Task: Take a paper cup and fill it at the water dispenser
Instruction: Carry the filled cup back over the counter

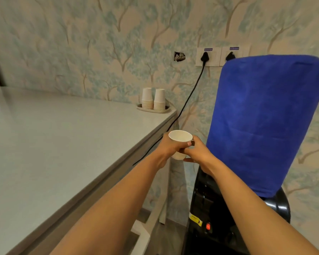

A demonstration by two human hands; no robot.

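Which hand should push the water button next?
Probably the right hand. It is nearer the black dispenser under the blue cover. The left hand wraps the paper cup and could hold it alone. No taps are clearly visible.

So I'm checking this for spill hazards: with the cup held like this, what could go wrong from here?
The paper cup is thin and pinched between the left hand and right hand; squeezing might buckle it once it is full. It is tilted, so water could slop out. A black cord hangs just beyond the hands and could get splashed or snagged.
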